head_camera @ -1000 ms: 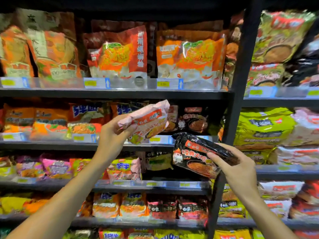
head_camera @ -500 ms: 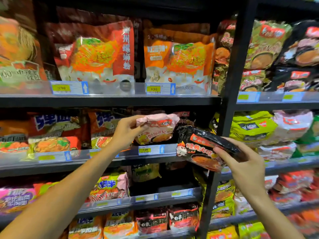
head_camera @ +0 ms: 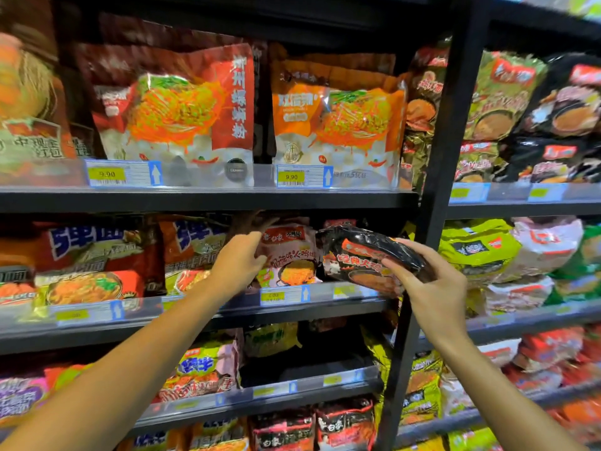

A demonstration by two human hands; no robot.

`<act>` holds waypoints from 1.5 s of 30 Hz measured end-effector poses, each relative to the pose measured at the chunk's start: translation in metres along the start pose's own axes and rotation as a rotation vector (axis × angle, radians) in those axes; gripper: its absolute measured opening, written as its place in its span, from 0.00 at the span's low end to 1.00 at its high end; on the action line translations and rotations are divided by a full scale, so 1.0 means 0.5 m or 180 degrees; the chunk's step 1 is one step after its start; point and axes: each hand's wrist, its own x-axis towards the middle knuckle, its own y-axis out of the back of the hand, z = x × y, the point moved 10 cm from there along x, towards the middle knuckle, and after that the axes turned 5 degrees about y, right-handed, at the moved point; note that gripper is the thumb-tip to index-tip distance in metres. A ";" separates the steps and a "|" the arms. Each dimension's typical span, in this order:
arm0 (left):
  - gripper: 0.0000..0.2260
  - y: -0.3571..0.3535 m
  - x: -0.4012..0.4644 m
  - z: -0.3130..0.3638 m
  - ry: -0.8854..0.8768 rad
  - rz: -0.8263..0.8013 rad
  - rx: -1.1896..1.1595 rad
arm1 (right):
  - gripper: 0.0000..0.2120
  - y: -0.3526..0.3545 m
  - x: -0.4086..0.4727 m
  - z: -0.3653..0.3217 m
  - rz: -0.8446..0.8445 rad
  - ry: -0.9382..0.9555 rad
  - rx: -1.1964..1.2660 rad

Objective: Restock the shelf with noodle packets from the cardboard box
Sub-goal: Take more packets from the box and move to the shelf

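Note:
A pink noodle packet (head_camera: 291,255) stands upright on the second shelf (head_camera: 208,312), behind the price rail. My left hand (head_camera: 239,262) grips its left edge, thumb on the front. My right hand (head_camera: 432,281) holds a black noodle packet (head_camera: 364,255) tilted in the air just right of the pink one, in front of the same shelf bay. The cardboard box is out of view.
Large orange and red noodle bags (head_camera: 182,105) fill the top shelf. Orange packets (head_camera: 87,258) sit left of my left hand. A black upright post (head_camera: 435,190) divides this bay from the right bay with green packets (head_camera: 474,249). Lower shelves hold more packets.
My left hand has pushed the pink packet onto the second shelf and stood it upright. My right hand has brought the black packet up and closer to the shelf.

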 end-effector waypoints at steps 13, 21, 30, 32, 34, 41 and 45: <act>0.30 -0.095 -0.101 0.068 -0.1313 -0.0235 0.1125 | 0.16 -0.142 0.112 0.112 -0.0730 -0.0331 -0.0424; 0.36 -0.096 -0.101 0.070 -0.1092 -0.0447 0.1185 | 0.33 -0.169 0.132 0.226 -0.0914 -0.0960 -0.1347; 0.28 -0.115 -0.107 0.062 -0.1118 -0.0548 0.1235 | 0.17 -0.195 0.032 0.126 -0.1310 0.0567 -0.2001; 0.27 -0.120 -0.111 0.062 -0.1111 -0.0550 0.1264 | 0.17 -0.201 -0.007 0.129 -0.1636 0.0637 -0.2162; 0.27 -0.123 -0.108 0.065 -0.1096 -0.0556 0.1293 | 0.24 -0.208 -0.029 0.142 -0.1914 0.0583 -0.2391; 0.40 -0.116 -0.088 0.071 -0.0945 -0.0695 0.1247 | 0.27 -0.233 -0.033 0.159 -0.2377 0.0501 -0.2618; 0.37 -0.111 -0.103 0.075 -0.0929 -0.0725 0.1171 | 0.28 -0.217 -0.030 0.157 -0.2335 0.0530 -0.2407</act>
